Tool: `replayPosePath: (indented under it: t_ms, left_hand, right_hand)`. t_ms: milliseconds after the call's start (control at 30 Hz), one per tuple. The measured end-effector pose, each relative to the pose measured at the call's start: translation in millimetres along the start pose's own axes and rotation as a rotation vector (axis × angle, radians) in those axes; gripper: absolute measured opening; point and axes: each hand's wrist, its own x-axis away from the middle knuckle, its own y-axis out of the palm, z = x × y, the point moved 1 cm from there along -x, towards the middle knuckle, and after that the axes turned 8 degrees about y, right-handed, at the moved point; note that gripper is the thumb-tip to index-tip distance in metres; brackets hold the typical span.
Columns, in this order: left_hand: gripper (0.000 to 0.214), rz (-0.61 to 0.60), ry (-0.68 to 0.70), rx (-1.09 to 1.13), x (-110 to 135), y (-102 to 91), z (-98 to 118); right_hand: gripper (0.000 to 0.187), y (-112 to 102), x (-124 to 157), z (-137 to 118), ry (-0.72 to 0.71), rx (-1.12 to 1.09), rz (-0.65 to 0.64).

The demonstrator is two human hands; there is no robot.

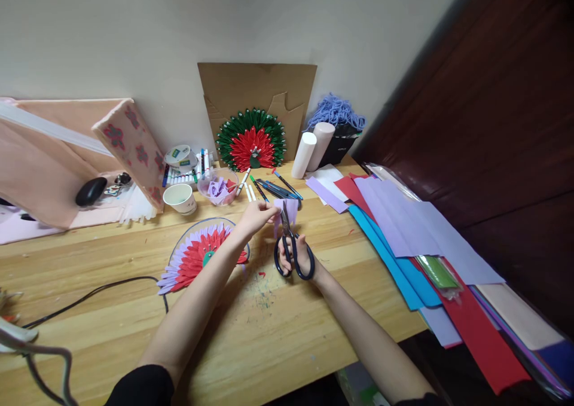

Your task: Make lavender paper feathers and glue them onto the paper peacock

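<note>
My left hand [259,216] pinches a small piece of lilac paper [292,209] above the middle of the table. Fingers of my right hand [301,256] pass through the black handles of a pair of scissors [287,238]. The blades point up and away from me and lie against the lilac paper; how far they are apart is hard to see. Under my left forearm, partly hidden, sits a fan-shaped craft [197,252] of red and lilac petals with a green centre, on a clear round disc.
Behind my hands are a clear bowl [218,186] with lilac scraps, a paper cup [180,199], markers and a utility knife [278,191]. A cardboard sheet [260,83] with a green and red petal fan leans on the wall. Coloured paper sheets [399,220] overlap at right. A cable [96,289] crosses the left.
</note>
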Motion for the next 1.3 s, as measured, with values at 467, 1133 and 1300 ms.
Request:
replayPosePath:
  t_ms: [467,1133,1300]
  left_hand:
    - [0.018,0.014,0.006,0.014,0.2,1.5,-0.6]
    - [0.017,-0.028,0.043,0.045,2.6,6.3,0.6]
    - [0.017,-0.028,0.034,0.051,3.2,7.8,-0.1]
  right_hand:
    - [0.067,-5.2,-6.2,9.5,0.031,-0.099,0.025]
    - [0.074,-1.7,-1.9,4.6,-0.067,-0.005,0.151]
    - [0.075,-1.3,-2.3,4.5,-0.063,-0.011,0.182]
